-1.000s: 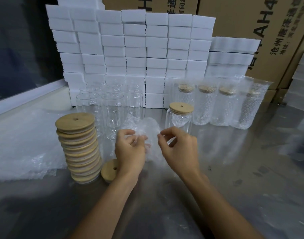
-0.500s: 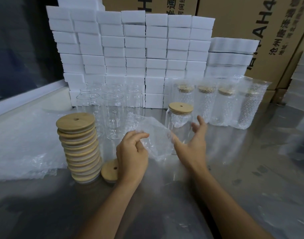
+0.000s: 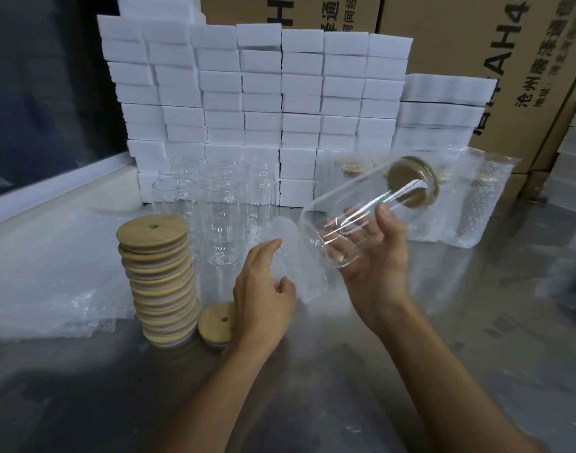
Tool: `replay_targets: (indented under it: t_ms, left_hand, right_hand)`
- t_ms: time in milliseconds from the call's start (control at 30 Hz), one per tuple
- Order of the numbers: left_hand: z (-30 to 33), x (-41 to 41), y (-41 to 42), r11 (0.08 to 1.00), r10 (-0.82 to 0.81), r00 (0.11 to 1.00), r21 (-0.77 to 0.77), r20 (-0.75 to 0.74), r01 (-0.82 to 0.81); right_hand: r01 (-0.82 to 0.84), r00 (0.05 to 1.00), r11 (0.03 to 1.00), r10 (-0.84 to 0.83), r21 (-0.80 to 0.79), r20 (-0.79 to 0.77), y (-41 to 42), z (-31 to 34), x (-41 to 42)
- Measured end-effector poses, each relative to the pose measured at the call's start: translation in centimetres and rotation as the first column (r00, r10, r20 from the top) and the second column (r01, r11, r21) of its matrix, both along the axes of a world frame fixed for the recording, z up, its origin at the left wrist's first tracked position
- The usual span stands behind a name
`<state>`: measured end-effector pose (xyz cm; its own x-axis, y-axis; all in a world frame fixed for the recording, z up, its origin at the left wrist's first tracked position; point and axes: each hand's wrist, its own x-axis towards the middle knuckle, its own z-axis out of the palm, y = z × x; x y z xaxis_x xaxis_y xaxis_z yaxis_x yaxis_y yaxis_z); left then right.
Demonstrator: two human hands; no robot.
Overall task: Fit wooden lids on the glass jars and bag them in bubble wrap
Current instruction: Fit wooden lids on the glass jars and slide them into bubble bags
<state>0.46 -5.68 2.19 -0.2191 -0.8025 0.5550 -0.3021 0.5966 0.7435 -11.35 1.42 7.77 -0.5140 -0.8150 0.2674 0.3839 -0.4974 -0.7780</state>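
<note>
now right hand (image 3: 371,266) fingers grip tilted lidded jar (image 3: 362,217), apparently empty; left hand (image 3: 263,299) pinches bubble-wrap bag (image 3: 286,256).

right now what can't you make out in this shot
Head view only:
- Bagged jars at the back: the lidded jar in the right hand covers some, so no count.
- Bubble bag: the left hand hides where it is gripped; its mouth is unclear.
- Loose lid: partly behind the left hand.
- Lid stack: edges blend together, no count.
- Carton print: cut off by the top edge.
</note>
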Motion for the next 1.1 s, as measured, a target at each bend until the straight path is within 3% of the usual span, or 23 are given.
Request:
replay_targets:
  t_ms: [100,200,333,433,533,700,833,967,1100]
  left_hand:
    - [-0.1,-0.2,0.0,1.000,0.012,1.000,-0.002,0.009,-0.012]
    - [-0.1,-0.2,-0.3,0.999,0.021,1.000,0.026,0.000,-0.021]
    - [-0.1,-0.1,-0.4,0.998,-0.008,0.998,0.068,-0.055,0.012]
    - [-0.3,-0.3,-0.1,0.994,-0.071,0.995,0.073,-0.072,0.076]
    - [-0.5,-0.4,-0.2,0.991,-0.092,0.993,0.088,-0.073,0.099]
    - [-0.7,-0.3,-0.8,0.992,-0.019,0.998,0.120,-0.065,0.026]
    - [-0.7,-0.4,-0.9,0.998,0.029,0.999,0.061,-0.037,-0.027]
    - [-0.8,-0.3,-0.9,0.999,0.027,0.999,0.037,0.037,-0.028]
    - [-0.8,-0.1,-0.4,0.997,0.003,0.999,0.075,0.032,-0.005]
  right_hand:
    - [-0.244,0.970,0.968,0.244,0.053,0.011,0.2,0.6,2.2]
    - [-0.265,0.964,0.956,0.262,0.130,0.039,-0.2,0.2,3.5]
    - [-0.079,0.993,0.964,0.098,0.254,-0.062,-0.9,-1.2,3.0]
    - [0.051,0.996,0.966,-0.031,0.252,-0.080,-1.1,-1.7,2.1]
    - [0.058,0.988,0.974,-0.025,0.217,-0.153,-1.3,-2.5,1.5]
    - [0.068,0.856,0.991,0.003,0.117,-0.517,-1.7,-3.0,1.7]
    - [0.123,0.777,0.983,-0.013,0.133,-0.630,-2.0,-3.5,1.7]
    - [0.051,0.798,0.973,0.095,0.224,-0.596,-1.2,-2.9,1.6]
    - [-0.141,0.866,0.925,0.288,0.353,-0.409,-0.9,-1.9,1.0]
